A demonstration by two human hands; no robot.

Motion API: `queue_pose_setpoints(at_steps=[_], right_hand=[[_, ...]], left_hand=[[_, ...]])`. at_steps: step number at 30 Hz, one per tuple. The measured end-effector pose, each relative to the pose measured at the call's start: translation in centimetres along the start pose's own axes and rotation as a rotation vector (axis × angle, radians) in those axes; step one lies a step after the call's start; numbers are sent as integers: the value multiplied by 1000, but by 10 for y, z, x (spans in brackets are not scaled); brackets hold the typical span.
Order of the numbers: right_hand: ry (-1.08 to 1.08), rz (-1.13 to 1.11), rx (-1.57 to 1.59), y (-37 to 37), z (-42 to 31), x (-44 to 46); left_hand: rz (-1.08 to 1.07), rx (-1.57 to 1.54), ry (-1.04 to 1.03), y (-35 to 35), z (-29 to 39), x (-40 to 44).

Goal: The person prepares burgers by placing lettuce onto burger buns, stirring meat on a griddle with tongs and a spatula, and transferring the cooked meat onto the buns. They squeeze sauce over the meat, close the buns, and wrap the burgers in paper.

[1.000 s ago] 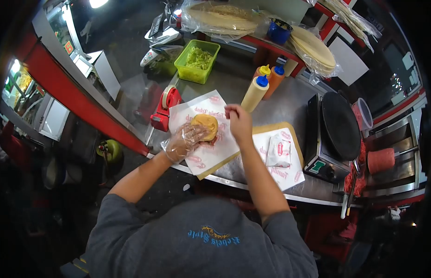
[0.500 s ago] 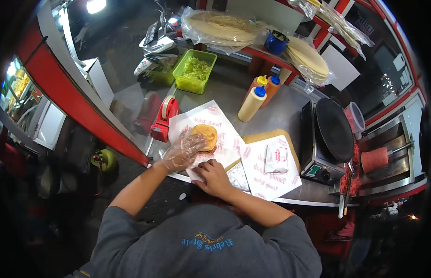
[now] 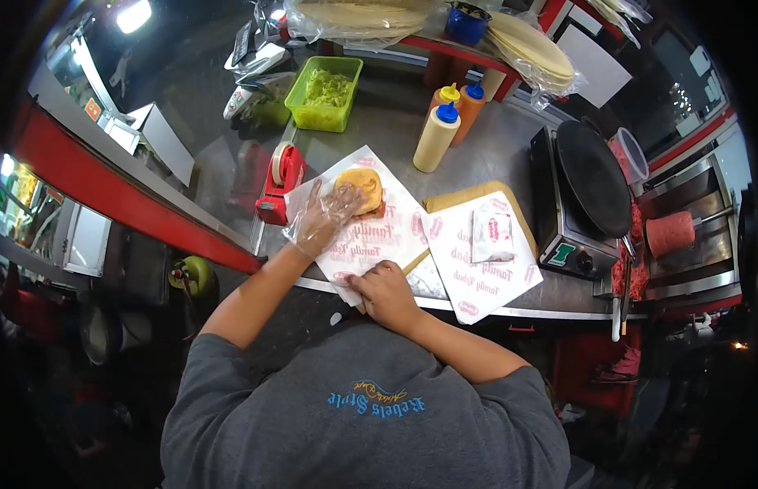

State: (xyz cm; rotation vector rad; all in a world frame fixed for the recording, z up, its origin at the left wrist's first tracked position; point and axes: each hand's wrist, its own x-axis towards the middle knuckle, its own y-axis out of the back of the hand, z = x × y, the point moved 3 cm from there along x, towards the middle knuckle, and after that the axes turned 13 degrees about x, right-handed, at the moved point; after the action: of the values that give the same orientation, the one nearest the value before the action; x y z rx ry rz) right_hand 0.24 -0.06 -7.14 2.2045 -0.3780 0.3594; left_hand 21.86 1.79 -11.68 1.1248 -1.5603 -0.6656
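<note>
My left hand (image 3: 323,213), in a clear plastic glove, lies with fingers stretched out on the left side of a burger (image 3: 364,181). Its bun top is golden, and some red filling shows at the lower right edge. Under it is a white printed sheet of wrapping paper (image 3: 366,248). My bare right hand (image 3: 384,295) is closed at the sheet's near corner, thumb and finger on the paper by the counter's front edge. To the right, a wrapped packet (image 3: 493,234) rests on a second printed sheet (image 3: 467,273).
Left of the paper stands a red tape dispenser (image 3: 279,183). Behind are a green tub of shredded lettuce (image 3: 323,96) and several squeeze bottles (image 3: 437,138). A brown board (image 3: 468,194) lies partly under the second sheet. A black round griddle (image 3: 592,179) stands at right.
The whole view has shifted, with the counter higher in the picture. My left hand stays on the burger, its fingers flatter. My right hand has drawn the paper's corner slightly towards me.
</note>
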Motion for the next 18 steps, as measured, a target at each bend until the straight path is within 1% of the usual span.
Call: queue_pose_setpoints(at_steps=[2, 3, 4, 6, 8, 9, 10, 13, 15, 18], right_hand=[[-47, -1, 50, 1, 4, 5], [-108, -27, 126, 7, 1, 12], [-121, -16, 118, 10, 3, 12], [-264, -10, 195, 11, 16, 14], [-407, -13, 347, 14, 24, 13], [-455, -43, 363, 17, 24, 12], [-459, -51, 358, 16, 26, 11], [-462, -81, 349, 18, 24, 10], [-454, -109, 357, 23, 16, 10], [-366, -55, 366, 22, 16, 8]], left_hand=[[-39, -78, 67, -17, 4, 7], [-95, -24, 47, -14, 5, 9], [-88, -33, 49, -7, 6, 9], [-74, -44, 54, 4, 5, 7], [-82, -32, 40, 3, 4, -1], [-84, -11, 30, 3, 4, -2], [-81, 11, 20, 3, 4, -2], [-136, -117, 35, 15, 5, -7], [-147, -138, 29, 23, 6, -13], [-202, -183, 28, 40, 5, -18]])
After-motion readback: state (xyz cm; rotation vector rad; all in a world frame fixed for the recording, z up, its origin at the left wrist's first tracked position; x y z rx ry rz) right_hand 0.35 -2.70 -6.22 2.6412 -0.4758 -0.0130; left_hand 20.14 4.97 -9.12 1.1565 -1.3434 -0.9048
